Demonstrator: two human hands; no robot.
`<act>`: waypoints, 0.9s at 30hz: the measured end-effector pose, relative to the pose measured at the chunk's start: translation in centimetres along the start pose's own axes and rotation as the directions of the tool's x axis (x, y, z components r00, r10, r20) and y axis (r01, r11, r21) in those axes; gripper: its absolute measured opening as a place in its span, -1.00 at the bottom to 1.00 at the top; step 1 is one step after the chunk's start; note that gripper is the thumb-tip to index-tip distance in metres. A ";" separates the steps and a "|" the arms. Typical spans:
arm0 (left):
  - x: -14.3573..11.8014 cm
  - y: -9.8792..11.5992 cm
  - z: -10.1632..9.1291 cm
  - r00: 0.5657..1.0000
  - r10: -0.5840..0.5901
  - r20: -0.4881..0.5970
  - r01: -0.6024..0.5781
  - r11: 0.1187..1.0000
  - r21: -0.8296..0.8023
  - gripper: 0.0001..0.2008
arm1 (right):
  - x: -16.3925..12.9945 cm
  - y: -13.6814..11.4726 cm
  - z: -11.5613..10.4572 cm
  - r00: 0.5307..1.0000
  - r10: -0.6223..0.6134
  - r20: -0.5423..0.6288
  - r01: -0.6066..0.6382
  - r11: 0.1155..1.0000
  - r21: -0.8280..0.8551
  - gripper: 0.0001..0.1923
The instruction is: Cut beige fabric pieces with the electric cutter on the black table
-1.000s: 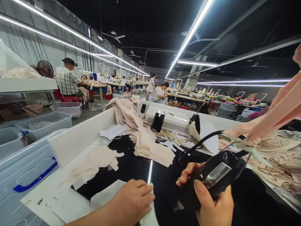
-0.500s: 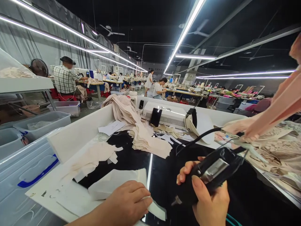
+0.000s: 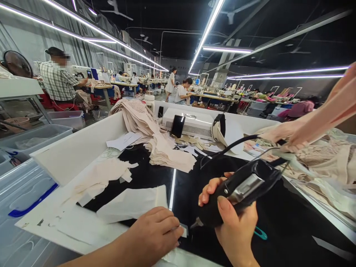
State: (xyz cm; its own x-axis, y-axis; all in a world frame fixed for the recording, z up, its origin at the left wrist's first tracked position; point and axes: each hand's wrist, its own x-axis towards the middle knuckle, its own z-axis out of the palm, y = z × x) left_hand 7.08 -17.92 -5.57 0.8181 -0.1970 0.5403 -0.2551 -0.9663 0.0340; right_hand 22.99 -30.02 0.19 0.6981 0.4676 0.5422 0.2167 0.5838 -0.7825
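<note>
My right hand (image 3: 236, 226) grips a black hand-held power tool (image 3: 213, 209) with a metal plate on its side and a narrow metal tip pointing down-left. A black cord runs from its rear, where pale pink cloth (image 3: 319, 122) is tied and stretches to the upper right. My left hand (image 3: 155, 233) rests low at the front, fingers together and bent over a small pale strip (image 3: 184, 230). Only the strip's end shows, close to the tool's tip. Just behind this hand, a larger white piece (image 3: 133, 202) lies on the black work surface (image 3: 205, 244).
Stacked beige fabric pieces (image 3: 169, 154) lie mid-table, others (image 3: 102, 174) at left. A white vented machine (image 3: 191, 122) and a phone (image 3: 177, 126) stand at the back. A turquoise loop (image 3: 260, 233) lies right of my hand. Clear bins (image 3: 33, 193) stand left; people sit at sewing tables beyond.
The view has shifted, showing more of the front right. Less of the pale strip sticks out past my left fingers, and the tool's tip is nearer them. Both hands keep their hold.
</note>
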 end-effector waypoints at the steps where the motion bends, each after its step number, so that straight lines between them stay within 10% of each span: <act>1: 0.2 -0.1 0.2 1.000 -0.012 -0.006 0.012 1.000 -0.008 -0.89 | -0.1 0.0 0.1 1.000 0.006 -0.002 -0.006 1.000 0.004 -0.65; 27: 1.1 -0.5 1.8 0.991 -0.117 -0.061 0.104 0.977 -0.188 -0.85 | -2.2 0.1 0.5 1.000 0.003 -0.005 -0.003 1.000 0.019 -0.65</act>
State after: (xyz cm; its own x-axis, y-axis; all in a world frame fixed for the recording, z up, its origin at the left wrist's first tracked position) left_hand 9.04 -17.98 -6.56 0.8092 -0.0721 0.5831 -0.2611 -0.9332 0.2469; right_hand 21.13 -30.66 -0.87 0.7025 0.4659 0.5379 0.2016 0.5946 -0.7783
